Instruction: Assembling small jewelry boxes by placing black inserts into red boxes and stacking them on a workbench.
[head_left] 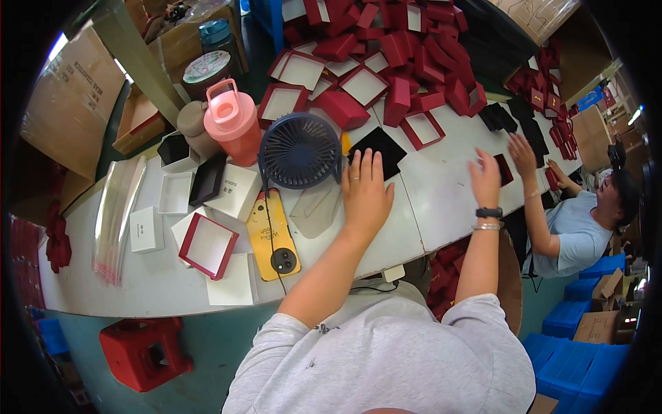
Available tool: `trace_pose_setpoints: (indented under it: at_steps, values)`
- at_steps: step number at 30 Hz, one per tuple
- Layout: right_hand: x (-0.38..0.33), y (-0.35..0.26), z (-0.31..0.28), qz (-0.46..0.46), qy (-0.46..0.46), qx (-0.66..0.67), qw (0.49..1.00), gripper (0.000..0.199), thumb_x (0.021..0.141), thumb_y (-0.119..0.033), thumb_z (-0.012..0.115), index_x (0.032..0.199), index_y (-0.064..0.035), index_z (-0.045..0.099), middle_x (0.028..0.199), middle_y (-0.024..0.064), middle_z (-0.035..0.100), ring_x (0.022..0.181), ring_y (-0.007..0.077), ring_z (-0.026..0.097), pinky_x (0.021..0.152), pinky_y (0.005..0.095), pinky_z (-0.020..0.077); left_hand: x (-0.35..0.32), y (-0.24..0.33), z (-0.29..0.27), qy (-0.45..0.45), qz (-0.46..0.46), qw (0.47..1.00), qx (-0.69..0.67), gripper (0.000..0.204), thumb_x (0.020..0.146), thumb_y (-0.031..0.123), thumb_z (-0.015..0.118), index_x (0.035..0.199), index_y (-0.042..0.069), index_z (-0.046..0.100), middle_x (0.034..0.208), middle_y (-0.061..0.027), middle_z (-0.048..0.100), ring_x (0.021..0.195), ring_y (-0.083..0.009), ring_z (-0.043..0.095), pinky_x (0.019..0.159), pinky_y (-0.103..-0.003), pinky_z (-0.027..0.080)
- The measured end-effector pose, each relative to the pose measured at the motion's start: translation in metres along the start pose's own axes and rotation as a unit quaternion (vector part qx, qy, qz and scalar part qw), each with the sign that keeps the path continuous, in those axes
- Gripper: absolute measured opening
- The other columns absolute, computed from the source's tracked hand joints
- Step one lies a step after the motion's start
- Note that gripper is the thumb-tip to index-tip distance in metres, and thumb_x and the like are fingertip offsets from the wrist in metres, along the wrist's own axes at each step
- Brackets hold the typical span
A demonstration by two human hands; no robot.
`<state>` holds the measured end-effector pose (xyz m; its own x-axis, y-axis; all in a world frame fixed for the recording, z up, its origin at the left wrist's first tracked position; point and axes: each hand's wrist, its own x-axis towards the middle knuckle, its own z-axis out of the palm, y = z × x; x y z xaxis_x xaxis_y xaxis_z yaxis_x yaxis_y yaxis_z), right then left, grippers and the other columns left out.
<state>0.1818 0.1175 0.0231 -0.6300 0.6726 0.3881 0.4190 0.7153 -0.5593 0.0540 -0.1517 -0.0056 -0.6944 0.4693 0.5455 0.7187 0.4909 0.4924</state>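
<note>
Near edge of tabletop (414,228): yellow phone (272,238) lying face down, long axis running away from the person, a black cable across it. Left of it an open red-rimmed box tray (207,245) with white lining, flat white cards and small white boxes around it, and a strip of clear plastic sleeves (117,217) further left.

Left hand (364,193): flat, palm down, fingers spread and straight, grip released, holding nothing. Fingertips rest on or just over the near edge of a black velvet pad (379,150); contact with the pad cannot be told for sure. The pad lies straight ahead of the fingertips, its long side running left-right, slightly tilted. Just left of the hand sits a clear plastic pouch (316,210), then a dark blue desk fan (300,152) facing up.

Right hand (485,181): raised above the tabletop, fingers open and loosely spread, grip empty, watch on the wrist. A small dark red insert (503,169) lies just beyond it. The left hand is nearer the black pad; the right is well apart from it.

Further back: pink water bottle (233,124), then a big heap of red boxes (393,48) and lids. At right, another person's hand (522,153) reaches onto the same tabletop.
</note>
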Motion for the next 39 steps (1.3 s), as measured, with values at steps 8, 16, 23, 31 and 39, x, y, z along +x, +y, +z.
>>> trace_pose_setpoints:
  at_steps: [8,16,23,31,39]
  values:
    - [0.017,-0.034,0.057,-0.189,-0.069,-0.166,0.965,0.032,0.079,-0.026,0.076,0.102,-0.0080,0.064,0.115,0.0131,0.064,0.120,0.0350,0.051,0.102,0.0412,0.0422,0.002,0.006,-0.005,-0.011,-0.004,0.996,-0.086,0.036,0.072,0.016,0.079,0.103,0.009,0.062,0.135,-0.0183,0.048,0.133,-0.0394,0.039,0.110,-0.050,0.031]
    - [-0.054,-0.067,0.003,-0.038,-0.127,0.184,0.974,0.032,0.088,-0.022,0.072,0.110,-0.0005,0.065,0.108,0.0103,0.068,0.103,0.0223,0.063,0.091,0.0336,0.0486,0.005,0.015,-0.010,0.030,0.034,0.989,-0.140,0.046,0.063,0.017,0.086,0.099,0.010,0.058,0.137,-0.0202,0.045,0.131,-0.0421,0.039,0.108,-0.052,0.032]
    - [-0.071,-0.093,0.017,0.078,-0.041,0.414,0.906,0.040,0.095,-0.023,0.067,0.122,0.0043,0.056,0.104,0.0067,0.067,0.095,0.0117,0.061,0.085,0.0273,0.0490,-0.008,0.022,-0.002,-0.028,0.112,0.954,-0.276,0.074,0.065,0.012,0.085,0.130,0.008,0.050,0.143,-0.0190,0.043,0.128,-0.0376,0.045,0.106,-0.045,0.038]
    - [-0.039,-0.029,0.040,0.049,-0.107,0.148,0.982,0.039,0.099,-0.036,0.057,0.100,0.0028,0.053,0.088,0.0171,0.061,0.080,0.0263,0.055,0.079,0.0351,0.0465,-0.006,0.008,0.005,-0.122,0.092,0.986,-0.074,0.074,0.068,0.014,0.081,0.134,0.006,0.049,0.137,-0.0144,0.050,0.129,-0.0328,0.045,0.108,-0.043,0.037]
    - [-0.083,-0.048,0.009,0.085,-0.222,0.385,0.891,0.034,0.098,-0.026,0.060,0.117,0.0020,0.057,0.108,0.0074,0.063,0.103,0.0164,0.055,0.095,0.0294,0.0430,-0.007,0.026,-0.023,-0.253,0.122,0.959,-0.040,0.115,0.056,0.041,0.089,0.149,0.006,0.032,0.151,-0.0136,0.040,0.145,-0.0304,0.028,0.114,-0.065,0.005]
